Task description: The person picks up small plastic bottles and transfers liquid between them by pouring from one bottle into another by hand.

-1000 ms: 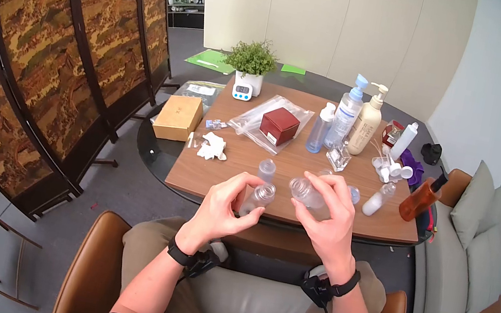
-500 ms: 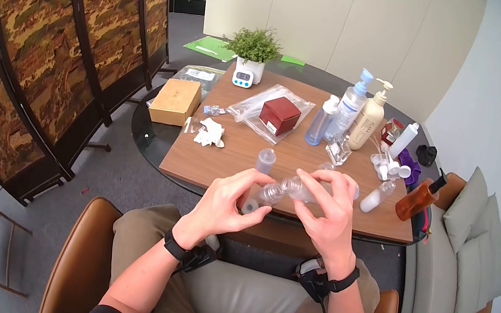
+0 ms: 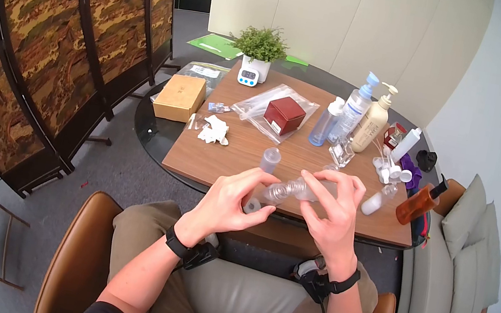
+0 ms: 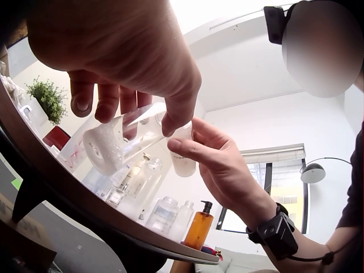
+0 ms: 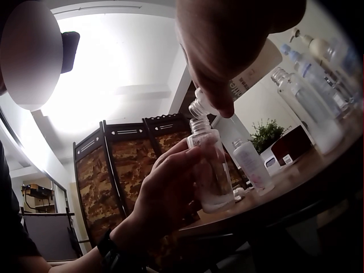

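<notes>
My left hand grips a clear plastic bottle, which leans with its mouth toward the right hand. A little whitish residue lies at its base. In my right hand is a second clear bottle, printed on its side and tipped toward the first. Their threaded mouths meet, overlapping in the head view; the right wrist view has the second bottle's mouth above the first's. Right behind the hands, on the table, stands a small translucent bottle with pinkish print.
On the wooden table are a red box on a plastic bag, crumpled tissue, and several pump bottles. To the right stand a bottle with white contents and an amber pump bottle. A cardboard box sits left.
One second ago the two bottle mouths were apart; both hands have since brought them together, the right bottle tipping toward the left one. Since half a second ago the hands have barely moved.
</notes>
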Tool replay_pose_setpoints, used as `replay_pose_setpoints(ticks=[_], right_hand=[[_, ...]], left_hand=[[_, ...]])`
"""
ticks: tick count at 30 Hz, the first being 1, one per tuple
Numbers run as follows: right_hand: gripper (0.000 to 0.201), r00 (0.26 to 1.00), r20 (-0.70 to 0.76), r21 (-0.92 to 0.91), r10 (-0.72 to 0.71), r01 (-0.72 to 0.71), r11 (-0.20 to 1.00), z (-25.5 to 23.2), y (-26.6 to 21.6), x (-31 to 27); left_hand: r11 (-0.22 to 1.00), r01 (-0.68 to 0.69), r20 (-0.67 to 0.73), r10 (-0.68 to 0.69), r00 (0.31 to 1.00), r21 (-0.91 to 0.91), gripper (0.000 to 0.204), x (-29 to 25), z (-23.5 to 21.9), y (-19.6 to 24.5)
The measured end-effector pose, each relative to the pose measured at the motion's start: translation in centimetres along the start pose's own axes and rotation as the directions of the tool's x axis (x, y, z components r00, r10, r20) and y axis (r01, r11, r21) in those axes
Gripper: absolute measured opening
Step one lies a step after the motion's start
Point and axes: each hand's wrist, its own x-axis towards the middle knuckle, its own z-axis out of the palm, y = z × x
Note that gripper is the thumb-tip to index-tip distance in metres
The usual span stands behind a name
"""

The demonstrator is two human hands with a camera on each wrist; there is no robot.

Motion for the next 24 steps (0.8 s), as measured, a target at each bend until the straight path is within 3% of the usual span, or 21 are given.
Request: replay_pose_setpoints(ticks=[24], right_hand=[[0.052, 1.000, 0.013, -0.033, -0.006, 0.007, 0.999, -0.09, -0.08, -0.09]], left_hand=[[1.000, -0.001, 0.004, 0.001, 1.000, 0.011, 0.046, -0.08, 0.12, -0.10]])
